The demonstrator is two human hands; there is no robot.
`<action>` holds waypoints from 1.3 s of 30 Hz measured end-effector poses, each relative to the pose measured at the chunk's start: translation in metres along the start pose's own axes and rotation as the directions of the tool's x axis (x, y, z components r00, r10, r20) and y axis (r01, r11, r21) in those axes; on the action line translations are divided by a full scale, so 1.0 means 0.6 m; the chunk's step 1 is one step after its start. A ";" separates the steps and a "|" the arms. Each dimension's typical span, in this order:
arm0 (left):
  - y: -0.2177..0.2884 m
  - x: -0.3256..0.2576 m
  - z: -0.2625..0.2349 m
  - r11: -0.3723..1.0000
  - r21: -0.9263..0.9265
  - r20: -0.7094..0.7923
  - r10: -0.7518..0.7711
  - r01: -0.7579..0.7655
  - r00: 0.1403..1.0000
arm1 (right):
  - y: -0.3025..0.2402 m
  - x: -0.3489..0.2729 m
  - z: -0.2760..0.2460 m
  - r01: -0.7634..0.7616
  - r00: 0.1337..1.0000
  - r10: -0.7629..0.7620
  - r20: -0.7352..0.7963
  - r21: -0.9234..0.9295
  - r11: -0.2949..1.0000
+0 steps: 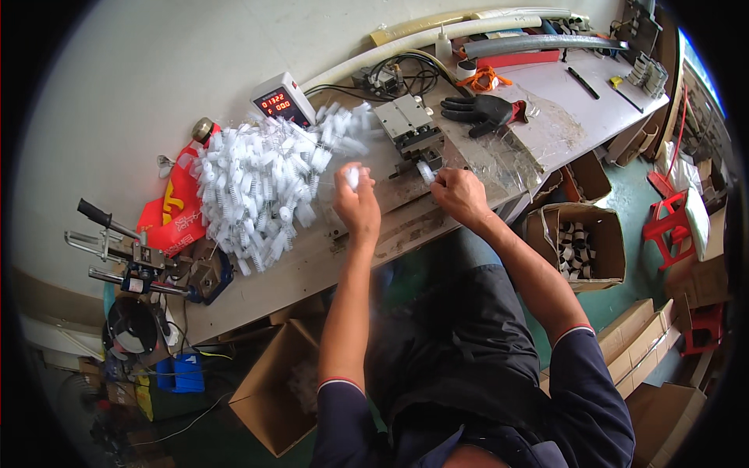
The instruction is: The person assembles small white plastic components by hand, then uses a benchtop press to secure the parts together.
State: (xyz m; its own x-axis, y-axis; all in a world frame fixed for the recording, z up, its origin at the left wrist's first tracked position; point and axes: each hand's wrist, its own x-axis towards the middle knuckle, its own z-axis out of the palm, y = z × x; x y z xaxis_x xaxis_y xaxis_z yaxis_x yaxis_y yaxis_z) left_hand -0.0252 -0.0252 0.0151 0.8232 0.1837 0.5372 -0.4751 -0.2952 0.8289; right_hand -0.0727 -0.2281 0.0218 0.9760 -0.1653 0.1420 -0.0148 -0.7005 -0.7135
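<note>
My left hand (357, 204) is closed around a small white plastic piece (352, 177), which pokes up blurred above my fingertips. My right hand (460, 195) pinches another small white piece (426, 172) narrowly between thumb and fingers, right at the front of the grey metal fixture (409, 126) on the wooden workbench (312, 261). To my left a big heap of white plastic pieces (261, 183) spreads over the bench, touching a red bag (175, 207). Behind the heap stands a small counter box with red digits (282, 99). A black glove (480, 111) lies beyond the fixture. An open cardboard box (577, 242) sits on the floor at my right.
</note>
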 end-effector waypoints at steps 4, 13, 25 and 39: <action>-0.016 -0.003 0.010 0.994 -0.110 -0.045 -0.021 0.016 0.999 | -0.002 0.007 0.023 0.002 0.994 -0.015 -0.110 -0.122 0.993; -0.023 -0.010 0.004 1.000 0.001 0.053 0.018 -0.018 0.998 | -0.013 0.012 0.046 0.033 0.976 -0.067 -0.207 -0.166 0.986; -0.035 -0.005 0.005 0.969 0.174 -0.025 0.183 -0.176 0.983 | -0.019 0.016 0.053 -0.008 0.962 -0.018 -0.273 -0.093 0.996; -0.009 -0.004 0.004 0.935 0.290 0.038 0.204 -0.206 0.978 | -0.016 0.021 0.058 -0.025 0.922 -0.011 -0.387 -0.089 0.996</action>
State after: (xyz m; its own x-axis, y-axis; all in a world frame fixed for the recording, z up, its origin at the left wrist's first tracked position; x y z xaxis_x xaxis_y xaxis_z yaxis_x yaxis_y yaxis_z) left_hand -0.0240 -0.0261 0.0091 0.7202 0.0844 0.6887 -0.5232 -0.5858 0.6189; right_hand -0.0526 -0.1991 0.0065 0.8159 -0.4132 0.4044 -0.0585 -0.7549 -0.6532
